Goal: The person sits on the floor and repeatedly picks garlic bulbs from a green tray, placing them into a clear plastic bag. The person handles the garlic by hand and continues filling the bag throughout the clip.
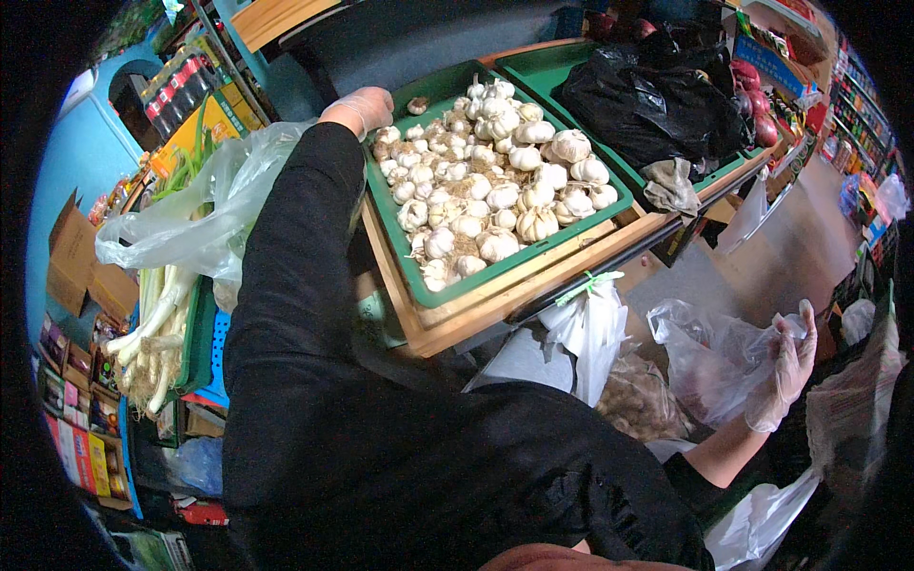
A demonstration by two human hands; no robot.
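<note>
My left hand (365, 108), in a clear disposable glove, is at the far left corner of a green plastic tray (343, 282) of garlic. Its fingers are curled; whether they hold anything is hidden. Many white garlic bulbs (502, 196) fill the tray, and one small brownish bulb (418, 105) lies apart near my left hand. At the right, my right hand (789, 371), gloved too, holds a thin clear plastic bag (714, 364) between thumb and fingers. The bag hangs partly spread, away from the tray.
The tray stands on a wooden stand (457, 335). Beside it, a second green tray (532, 64) holds a black plastic bag (643, 100), with a grey cloth (671, 187) at its edge. Leeks (161, 314) under plastic are at left. White bags (600, 332) hang from the black rail.
</note>
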